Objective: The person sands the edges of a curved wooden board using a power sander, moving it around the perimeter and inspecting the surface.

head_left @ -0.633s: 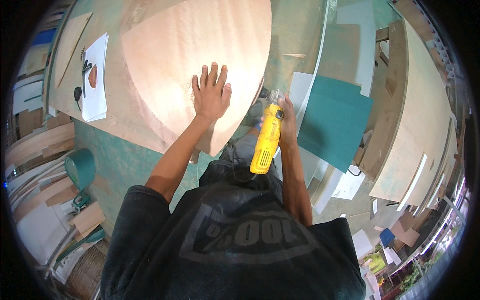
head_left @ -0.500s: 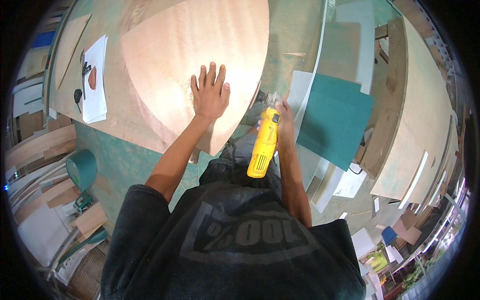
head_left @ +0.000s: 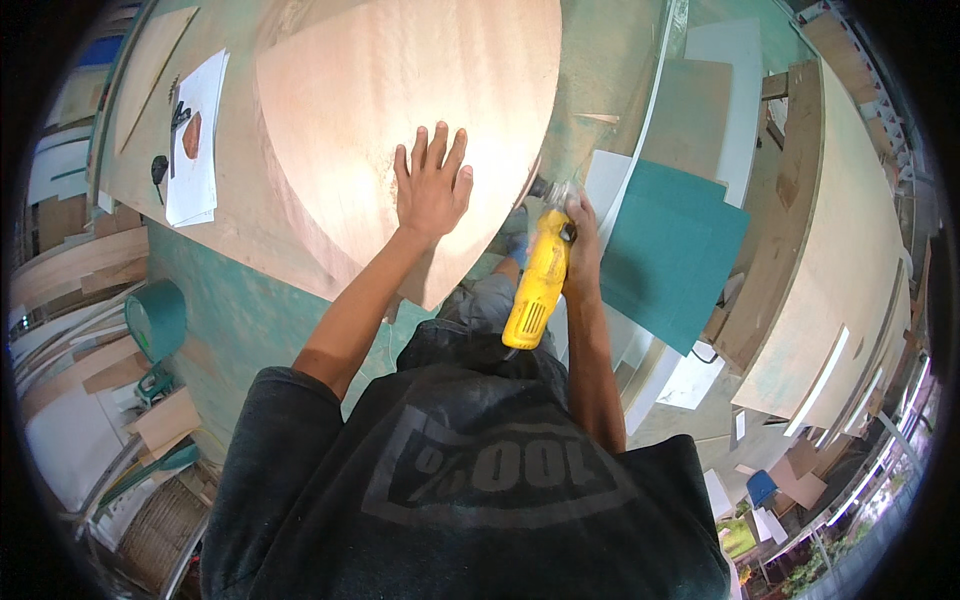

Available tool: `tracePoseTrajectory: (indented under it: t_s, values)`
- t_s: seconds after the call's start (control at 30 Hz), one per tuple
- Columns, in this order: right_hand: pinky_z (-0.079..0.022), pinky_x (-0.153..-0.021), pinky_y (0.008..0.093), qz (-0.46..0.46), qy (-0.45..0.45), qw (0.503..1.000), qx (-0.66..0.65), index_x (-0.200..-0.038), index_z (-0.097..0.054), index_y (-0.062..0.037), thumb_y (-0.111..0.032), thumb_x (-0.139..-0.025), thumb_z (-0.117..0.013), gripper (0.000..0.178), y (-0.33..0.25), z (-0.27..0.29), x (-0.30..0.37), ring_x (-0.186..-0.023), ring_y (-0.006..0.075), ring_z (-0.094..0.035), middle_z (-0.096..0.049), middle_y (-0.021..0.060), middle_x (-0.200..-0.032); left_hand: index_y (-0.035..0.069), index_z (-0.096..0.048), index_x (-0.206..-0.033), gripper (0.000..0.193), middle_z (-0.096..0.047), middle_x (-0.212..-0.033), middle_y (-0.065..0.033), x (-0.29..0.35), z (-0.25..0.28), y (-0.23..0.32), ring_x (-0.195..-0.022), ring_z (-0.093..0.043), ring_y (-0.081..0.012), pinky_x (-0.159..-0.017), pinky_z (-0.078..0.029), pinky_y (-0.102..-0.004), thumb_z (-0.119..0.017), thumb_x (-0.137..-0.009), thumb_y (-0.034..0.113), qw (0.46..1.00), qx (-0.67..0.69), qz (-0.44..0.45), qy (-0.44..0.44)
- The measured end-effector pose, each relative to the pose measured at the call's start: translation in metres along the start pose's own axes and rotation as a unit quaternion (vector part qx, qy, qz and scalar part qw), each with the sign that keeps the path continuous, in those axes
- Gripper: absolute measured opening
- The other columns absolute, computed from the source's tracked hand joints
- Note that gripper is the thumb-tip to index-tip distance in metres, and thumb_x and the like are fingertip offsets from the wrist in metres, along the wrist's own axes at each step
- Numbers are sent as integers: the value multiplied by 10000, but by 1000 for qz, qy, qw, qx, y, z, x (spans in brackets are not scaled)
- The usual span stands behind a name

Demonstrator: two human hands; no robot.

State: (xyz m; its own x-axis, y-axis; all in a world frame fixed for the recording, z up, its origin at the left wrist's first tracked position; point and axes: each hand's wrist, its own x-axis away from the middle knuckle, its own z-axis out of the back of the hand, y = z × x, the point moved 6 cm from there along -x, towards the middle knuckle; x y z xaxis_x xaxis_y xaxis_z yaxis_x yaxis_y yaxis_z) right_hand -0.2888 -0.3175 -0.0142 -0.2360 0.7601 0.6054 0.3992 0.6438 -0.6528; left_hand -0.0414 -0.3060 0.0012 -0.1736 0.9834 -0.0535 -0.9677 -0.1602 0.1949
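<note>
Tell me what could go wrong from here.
The left hand lies on the wooden panel, so a slip of the yellow power tool could reach it. The tool's head, near the panel's curved edge, might gouge it. Should the right hand lose its grip, the leg below could be hit.

Opens at left onto a mottled green floor (head_left: 240, 285), with a green cylindrical container (head_left: 155, 320) near stacked boards (head_left: 88, 260) along the far left. Bounded at right by a long, pale wood panel (head_left: 830, 290). Grows cluttered at lower right, around a small blue object (head_left: 761, 488). Brightens at the edge, towards green plants (head_left: 830, 568) outside.
</note>
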Motion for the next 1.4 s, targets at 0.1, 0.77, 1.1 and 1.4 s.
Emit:
tracePoseTrajectory:
  t_s: [0.1, 0.77, 1.1, 1.4]
  values:
    - [-636, -522, 391, -25, 28, 999, -13, -1637, -294, -107, -395, -1019, -661, 775, 14, -2, 21, -653, 271, -710, -650, 185, -1060, 164, -407, -1667, 612, -333, -1734, -174, 0, 0, 1, -1614, -239, -418, -1287, -113, -655, -424, -1108, 412, 1000, -9, 5, -11]
    - [-638, -549, 411, -17, -3, 998, -54, -1618, -312, -130, -337, -1047, -632, 686, 14, -9, 25, -672, 257, -707, -661, 164, -989, 171, -418, -1662, 598, -342, -1727, -175, 1, 3, 1, -1600, -267, -415, -1282, -131, -650, -425, -1112, 407, 1000, 12, -2, 2]
    - [-670, -575, 356, 6, -19, 1000, 5, -1568, -381, -80, -371, -1081, -558, 594, 0, -6, 4, -702, 233, -737, -667, 140, -1018, 197, -377, -1683, 625, -299, -1754, -154, 0, 1, -1, -1625, -218, -411, -1294, -123, -662, -440, -1097, 406, 1000, 8, 8, -24]
    - [-679, -575, 356, 17, -34, 999, 22, -1604, -351, -83, -385, -1072, -588, 656, -18, -8, -13, -698, 237, -739, -674, 151, -1035, 204, -365, -1692, 628, -281, -1766, -143, 1, -1, -2, -1635, -201, -402, -1296, -108, -655, -433, -1102, 409, 1000, 3, 11, -28]
